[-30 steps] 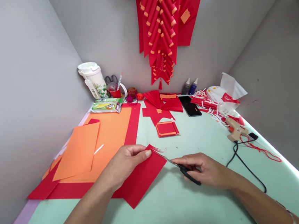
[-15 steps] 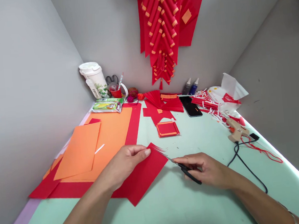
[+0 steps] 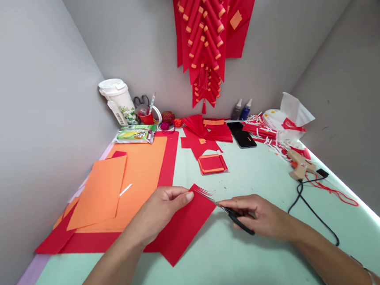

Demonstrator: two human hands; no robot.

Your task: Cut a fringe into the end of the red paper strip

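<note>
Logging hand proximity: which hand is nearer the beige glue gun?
Right. The right hand, holding black-handled scissors, is left of the glue gun; the left hand, holding red paper, is farther left.

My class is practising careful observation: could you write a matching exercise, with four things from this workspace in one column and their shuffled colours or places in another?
1. Fringed red sheet
2. Nearest black-handled scissors
3. Hot-glue gun
4. Lidded tumbler

A. Beige
B. In the right hand
C. White, standing at the back left
D. Held by the left hand

Pairs: 1-D, 2-B, 3-A, 4-C
</note>
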